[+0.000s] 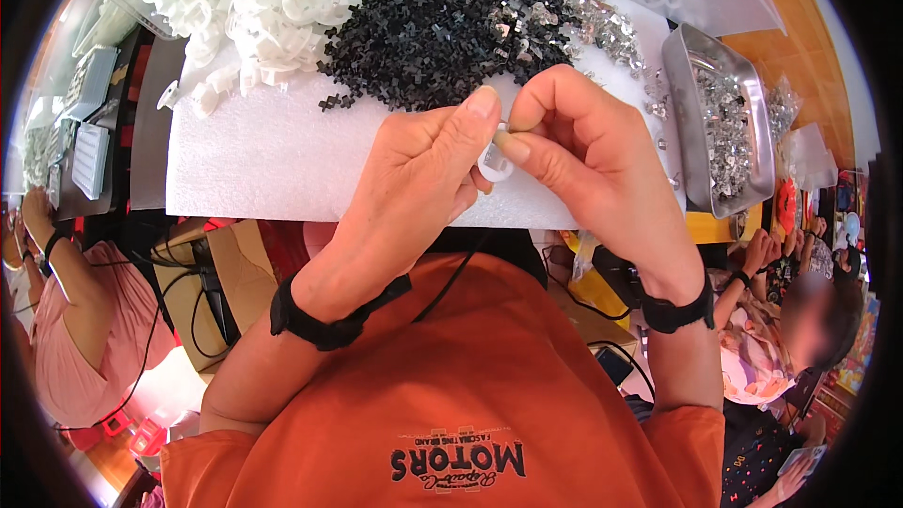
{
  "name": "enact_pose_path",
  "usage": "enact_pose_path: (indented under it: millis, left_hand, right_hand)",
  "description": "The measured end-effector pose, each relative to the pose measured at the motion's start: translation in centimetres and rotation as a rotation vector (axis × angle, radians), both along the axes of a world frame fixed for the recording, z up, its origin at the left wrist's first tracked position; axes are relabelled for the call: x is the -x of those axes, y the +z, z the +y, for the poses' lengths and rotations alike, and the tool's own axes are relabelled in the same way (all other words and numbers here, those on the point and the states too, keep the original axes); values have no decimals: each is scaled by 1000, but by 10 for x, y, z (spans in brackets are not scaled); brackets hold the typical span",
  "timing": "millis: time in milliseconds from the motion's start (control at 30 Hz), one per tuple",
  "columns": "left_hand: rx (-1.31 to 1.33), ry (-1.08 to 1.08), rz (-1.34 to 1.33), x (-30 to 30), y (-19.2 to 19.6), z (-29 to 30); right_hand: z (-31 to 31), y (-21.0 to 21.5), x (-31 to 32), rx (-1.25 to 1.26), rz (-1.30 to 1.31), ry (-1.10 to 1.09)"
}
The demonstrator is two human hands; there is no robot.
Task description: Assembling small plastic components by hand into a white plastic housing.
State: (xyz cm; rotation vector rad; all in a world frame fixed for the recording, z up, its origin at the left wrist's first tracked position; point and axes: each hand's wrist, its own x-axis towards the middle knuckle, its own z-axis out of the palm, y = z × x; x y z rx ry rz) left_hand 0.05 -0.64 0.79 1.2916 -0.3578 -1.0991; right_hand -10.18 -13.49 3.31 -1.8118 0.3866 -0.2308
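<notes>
My left hand point(428, 165) and my right hand point(583, 146) meet over the near edge of a white foam sheet point(273, 165). Both pinch one small white round plastic part point(495, 166) between thumbs and fingertips. Just beyond the hands lies a heap of small black cross-shaped pieces point(437, 28). A pile of white round plastic parts point(254, 0) sits to its left. Small shiny metal bits point(607, 23) are scattered to its right. Each wrist wears a black band.
A metal tray point(687, 132) filled with shiny metal pieces stands at the right edge of the sheet. A person in pink point(80, 320) sits on my left and another person point(781, 339) on my right. Grey trays point(89, 155) lie on the far left.
</notes>
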Motion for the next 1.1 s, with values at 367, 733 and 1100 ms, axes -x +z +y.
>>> enact_pose_path:
  millis: [367, 733, 1100]
  left_hand:
    - [119, -118, -102, -2, -7, 5]
    - [147, -193, 12, -7, -1, 10]
    - [53, -160, -88, -2, 2, 4]
  right_hand:
    - [-11, 12, 1, -180, 133, 82]
    - [-1, 1, 16, -34, 188, 2]
    - [4, 1, 14, 85, 202, -23]
